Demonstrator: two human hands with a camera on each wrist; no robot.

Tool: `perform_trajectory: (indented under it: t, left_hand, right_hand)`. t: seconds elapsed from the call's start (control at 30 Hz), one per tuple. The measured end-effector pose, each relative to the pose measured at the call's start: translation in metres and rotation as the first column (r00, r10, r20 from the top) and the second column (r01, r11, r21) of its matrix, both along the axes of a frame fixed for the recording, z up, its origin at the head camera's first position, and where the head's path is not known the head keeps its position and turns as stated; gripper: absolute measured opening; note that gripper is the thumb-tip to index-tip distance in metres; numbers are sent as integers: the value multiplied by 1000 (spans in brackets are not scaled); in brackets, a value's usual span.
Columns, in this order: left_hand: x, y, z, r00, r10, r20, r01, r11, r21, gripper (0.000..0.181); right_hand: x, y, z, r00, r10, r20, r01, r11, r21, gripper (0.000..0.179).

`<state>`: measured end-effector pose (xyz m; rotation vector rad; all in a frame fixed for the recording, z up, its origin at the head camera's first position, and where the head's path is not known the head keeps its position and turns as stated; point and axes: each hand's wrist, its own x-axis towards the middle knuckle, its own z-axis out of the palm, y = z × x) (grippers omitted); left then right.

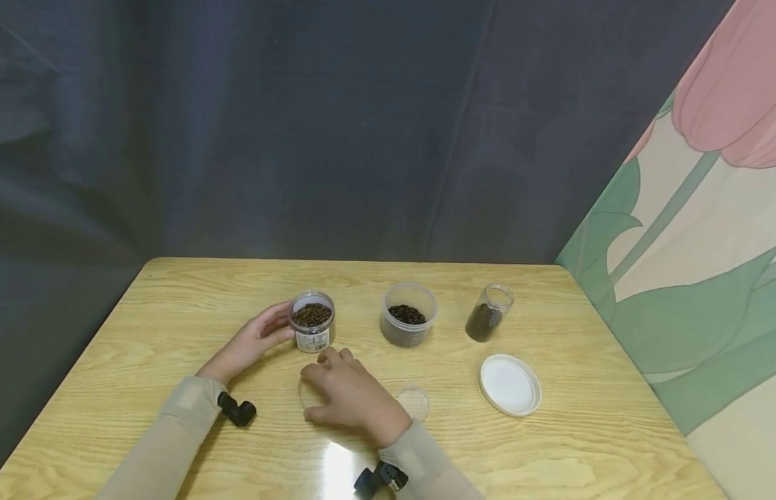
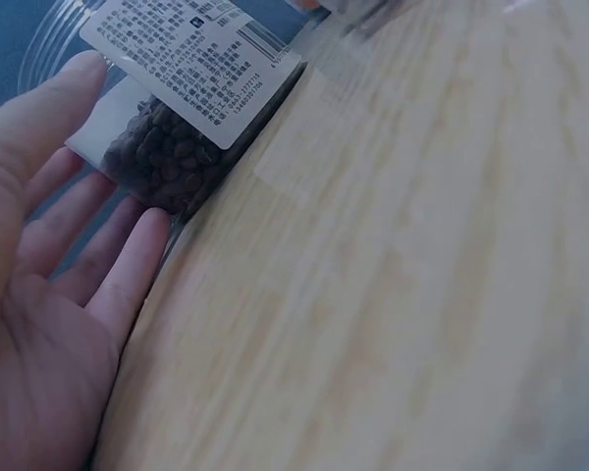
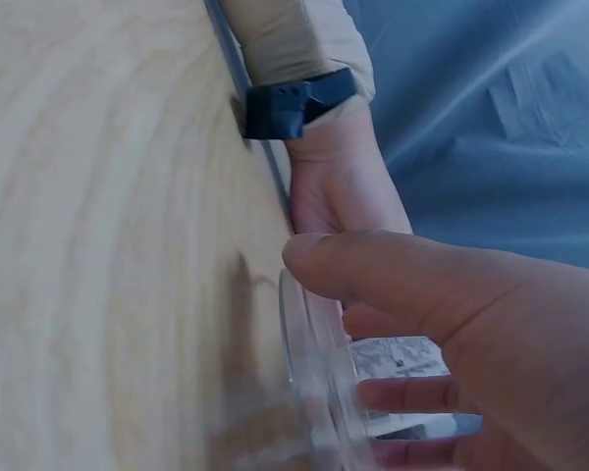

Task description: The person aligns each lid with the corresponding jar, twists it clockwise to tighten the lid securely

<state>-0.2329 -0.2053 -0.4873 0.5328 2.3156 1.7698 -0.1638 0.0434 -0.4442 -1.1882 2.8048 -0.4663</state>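
Observation:
A clear round jar (image 1: pixel 313 340) with a white printed label (image 2: pixel 191 59) stands on the table, part filled with dark brown, bean-like pieces (image 2: pixel 162 152). It has no lid on. My left hand (image 1: pixel 255 343) holds it from the left, thumb at the front and fingers by the far side. Close in front of the jar, my right hand (image 1: pixel 350 392) grips a clear round lid (image 3: pixel 319 383) by its edge, thumb on one side and fingers on the other. From the head, most of that lid is hidden beneath the hand.
Right of the jar stands a translucent tub (image 1: pixel 408 336) with dark pieces inside. Farther right, a narrow clear container (image 1: pixel 484 321) holds dark fine contents. A white lid (image 1: pixel 510 385) lies nearer me, and a small clear disc (image 1: pixel 415 401) sits by my right wrist.

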Motion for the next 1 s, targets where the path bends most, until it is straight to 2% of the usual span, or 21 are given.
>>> perform_trajectory:
  t: [0.2, 0.43, 0.6, 0.77, 1.0]
  left_hand:
    - [-3, 1, 1, 999, -11, -32, 10, 1000, -22, 65]
    - [-3, 4, -2, 997, -16, -69, 16, 1000, -5, 62]
    - [1, 4, -3, 997, -8, -74, 7, 1000, -18, 65]
    - [2, 4, -6, 995, -28, -94, 27, 1000, -9, 63]
    - [1, 3, -5, 996, -28, -80, 32, 998, 48, 60]
  right_hand:
    - [-5, 10, 14, 997, -47, 58, 48, 999, -7, 54]
    - [-9, 23, 27, 982, -157, 105, 159, 987, -14, 61]
    - [-9, 29, 34, 972, -210, 104, 216, 975, -51, 67]
    - [-8, 34, 38, 957, -267, 111, 277, 957, -91, 73]
    - [-10, 36, 43, 948, -300, 107, 315, 932, -182, 74]
